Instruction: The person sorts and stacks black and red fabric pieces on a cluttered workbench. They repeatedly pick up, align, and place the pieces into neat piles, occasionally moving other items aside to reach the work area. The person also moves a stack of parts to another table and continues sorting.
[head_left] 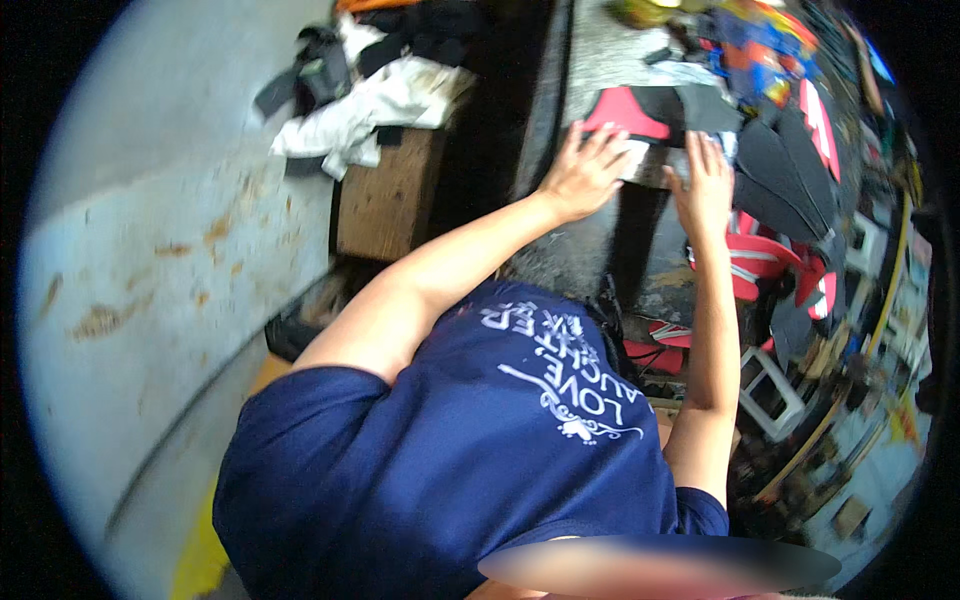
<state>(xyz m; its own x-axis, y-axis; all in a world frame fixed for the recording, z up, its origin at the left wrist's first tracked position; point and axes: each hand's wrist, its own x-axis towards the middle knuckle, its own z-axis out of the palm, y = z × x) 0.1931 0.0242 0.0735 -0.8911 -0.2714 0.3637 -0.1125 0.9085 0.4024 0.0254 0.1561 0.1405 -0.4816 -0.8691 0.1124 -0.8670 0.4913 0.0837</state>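
Note:
A flat red and black cut piece, which looks like a shoe upper, lies on the worktable. My left hand rests with its fingers stretched over the near edge of the red part. Beside a dark grey section of the flat material, my right hand reaches forward with its fingers extended and the thumb apart. Something white shows below the piece between the two hands. To the right of my right hand lie black padded pieces and red pieces with white stripes.
White and black cloths are heaped on a wooden box at the left, by a stained pale wall. Colourful plastic bags sit at the table's far right. A white plastic stool and scattered scraps are at the lower right.

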